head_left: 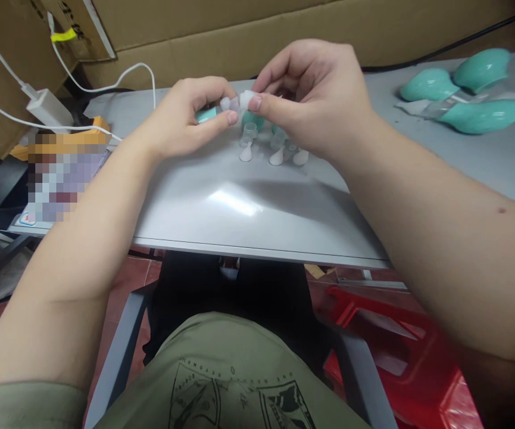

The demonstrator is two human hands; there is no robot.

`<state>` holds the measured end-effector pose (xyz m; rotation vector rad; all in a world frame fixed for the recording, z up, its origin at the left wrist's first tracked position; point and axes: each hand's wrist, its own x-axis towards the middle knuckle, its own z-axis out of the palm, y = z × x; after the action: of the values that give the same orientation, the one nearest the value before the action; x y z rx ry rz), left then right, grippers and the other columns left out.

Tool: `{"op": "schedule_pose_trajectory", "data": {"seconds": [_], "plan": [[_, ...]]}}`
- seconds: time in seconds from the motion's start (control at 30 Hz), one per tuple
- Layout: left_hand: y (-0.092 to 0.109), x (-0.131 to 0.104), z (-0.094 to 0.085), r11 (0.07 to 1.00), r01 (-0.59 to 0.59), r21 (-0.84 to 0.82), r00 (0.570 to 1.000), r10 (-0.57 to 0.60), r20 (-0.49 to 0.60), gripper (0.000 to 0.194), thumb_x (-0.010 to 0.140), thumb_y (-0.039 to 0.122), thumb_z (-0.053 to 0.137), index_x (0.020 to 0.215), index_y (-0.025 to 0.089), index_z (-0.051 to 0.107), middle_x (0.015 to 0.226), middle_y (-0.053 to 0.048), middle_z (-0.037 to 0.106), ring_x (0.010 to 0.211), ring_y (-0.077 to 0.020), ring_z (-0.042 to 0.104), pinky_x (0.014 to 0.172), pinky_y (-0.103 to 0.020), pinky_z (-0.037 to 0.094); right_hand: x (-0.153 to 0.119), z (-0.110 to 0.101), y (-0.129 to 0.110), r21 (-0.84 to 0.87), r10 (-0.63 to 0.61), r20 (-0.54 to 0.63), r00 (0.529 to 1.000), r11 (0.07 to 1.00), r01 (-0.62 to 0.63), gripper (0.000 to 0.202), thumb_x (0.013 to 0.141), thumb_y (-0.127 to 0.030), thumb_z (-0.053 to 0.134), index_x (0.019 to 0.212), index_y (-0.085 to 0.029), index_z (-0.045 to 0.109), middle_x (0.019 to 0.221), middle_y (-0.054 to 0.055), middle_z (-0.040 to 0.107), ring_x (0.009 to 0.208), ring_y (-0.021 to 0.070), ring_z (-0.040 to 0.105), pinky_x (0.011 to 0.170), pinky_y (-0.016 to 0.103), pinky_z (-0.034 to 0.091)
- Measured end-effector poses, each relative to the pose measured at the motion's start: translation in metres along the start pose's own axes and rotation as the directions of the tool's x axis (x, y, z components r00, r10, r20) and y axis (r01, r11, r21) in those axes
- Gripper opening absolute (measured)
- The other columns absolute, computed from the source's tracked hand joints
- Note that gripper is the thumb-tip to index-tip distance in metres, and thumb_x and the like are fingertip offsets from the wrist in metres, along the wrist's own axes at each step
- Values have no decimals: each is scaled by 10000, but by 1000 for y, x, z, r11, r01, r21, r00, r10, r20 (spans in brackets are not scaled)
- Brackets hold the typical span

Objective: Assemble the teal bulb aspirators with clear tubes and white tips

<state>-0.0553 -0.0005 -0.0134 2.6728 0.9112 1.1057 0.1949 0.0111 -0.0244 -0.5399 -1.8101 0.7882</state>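
Over the grey table (186, 202), my left hand (197, 113) is closed around a teal piece (206, 115) with a clear end pointing right. My right hand (302, 95) pinches a small whitish translucent piece (247, 99) between thumb and fingers, close beside that clear end; whether the two pieces touch is unclear. Just below my hands, several teal and clear parts with white spoon-shaped tips (277, 156) lie on the table, partly hidden by my right hand.
Several teal bulb-shaped items (484, 116) lie at the right back. On the left are a white charger (49, 110) with cables and an orange object (67, 143). Cardboard (221, 36) stands behind the table. A red plastic stool (418, 369) is below right.
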Motion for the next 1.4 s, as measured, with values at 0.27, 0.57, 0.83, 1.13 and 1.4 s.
{"op": "schedule_pose_trajectory", "data": {"seconds": [0.27, 0.57, 0.83, 1.13, 1.4], "plan": [[3, -2, -1, 998, 8, 55, 999, -6, -50, 368, 1035, 647, 678, 1084, 295, 773, 1001, -54, 796, 870, -258, 685, 807, -447, 554, 3, -7, -1, -83, -129, 94, 987, 987, 136, 248, 859, -394, 970, 1027, -259, 848, 1009, 26, 810, 871, 185, 707, 800, 354, 579], [8, 0, -5, 997, -39, 59, 997, 43, -67, 207, 954, 393, 711, 1038, 226, 802, 961, -47, 809, 836, -210, 671, 780, -370, 520, 2, -11, -1, -174, -202, 106, 974, 960, 218, 218, 906, -217, 845, 1104, -283, 906, 1066, -1, 851, 904, 216, 748, 859, 406, 607], [14, -2, -6, 995, -71, 67, 995, 76, -72, 196, 989, 332, 721, 1094, 226, 848, 979, -23, 834, 899, -203, 767, 846, -341, 567, 4, -13, 2, -227, -220, 102, 970, 944, 239, 211, 916, -370, 880, 1104, -282, 919, 1023, 11, 856, 877, 227, 760, 821, 416, 625], [16, -1, -10, 984, -80, 160, 996, 85, -20, 321, 1050, 470, 694, 1140, 224, 879, 962, -54, 831, 876, -231, 761, 831, -372, 562, 1, -13, 1, -182, -217, 123, 968, 954, 237, 358, 972, -586, 926, 1070, -242, 906, 960, 63, 829, 813, 225, 739, 735, 407, 602], [16, 1, -9, 955, -127, 268, 992, 129, 10, 802, 1107, 885, 463, 1143, 204, 884, 855, -93, 760, 779, -253, 699, 750, -392, 490, -1, -16, -3, -246, -212, 138, 967, 939, 241, 168, 956, -141, 891, 1076, -258, 901, 977, 2, 833, 865, 203, 764, 751, 355, 602]]}}
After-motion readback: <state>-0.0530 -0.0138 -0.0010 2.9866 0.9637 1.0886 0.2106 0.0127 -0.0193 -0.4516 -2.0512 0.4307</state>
